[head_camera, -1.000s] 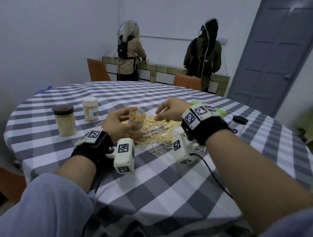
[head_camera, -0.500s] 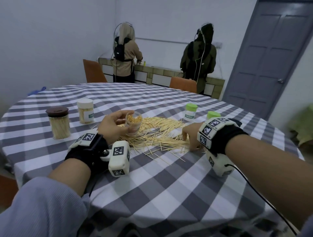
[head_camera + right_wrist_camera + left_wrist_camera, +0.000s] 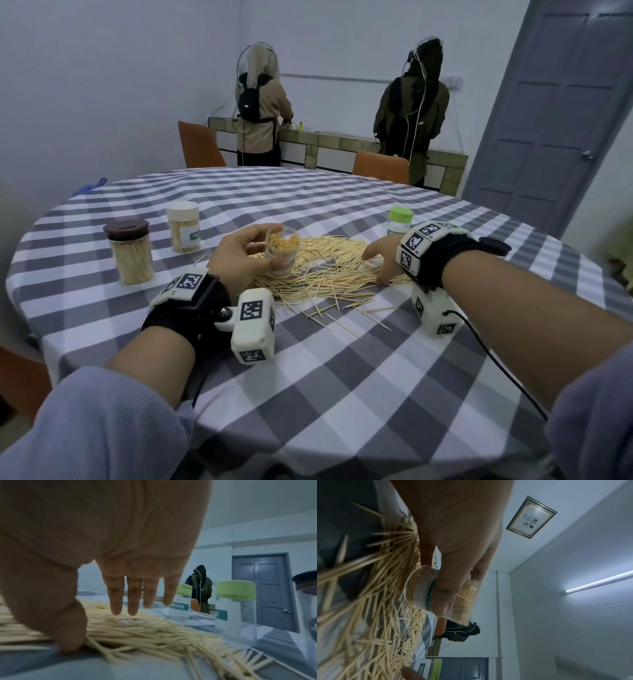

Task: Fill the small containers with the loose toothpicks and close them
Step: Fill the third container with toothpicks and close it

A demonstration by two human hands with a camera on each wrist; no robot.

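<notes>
Small clear plastic cup-shaped container [image 3: 282, 252], lidless, partly filled with toothpicks, is held tilted, mouth up and leaning away from the person, long axis off vertical; it sits just above the near-left edge of the loose pale wooden toothpick pile [image 3: 329, 270]. Pile is spread flat mid-table, sticks pointing every way, a few strays on the near side.

Surface: round table with grey-and-white checked cloth [image 3: 342, 377]. Left of pile stand a clear jar with dark brown lid [image 3: 131, 251], full of toothpicks, upright, and a white-capped clear container with a label [image 3: 183, 226], also full. Beyond the right hand, a clear labelled container with green cap [image 3: 399, 221]; right wrist view shows a second green-capped container [image 3: 235, 609] beside it. Room: pale walls, grey panelled door [image 3: 561, 120], two orange chairs, tiled counter with two people standing at it, backs turned.

Left hand [image 3: 239, 260] grips the cup, thumb [image 3: 443, 599] across its side wall, fingers curled round the other side. Right hand [image 3: 383, 257] is palm down over the pile's right edge, fingers [image 3: 133, 599] straight and close together, tips on or just above the sticks, cannot tell which; thumb [image 3: 70, 632] pressed down at the pile edge, spread apart from the fingers. It holds nothing.
</notes>
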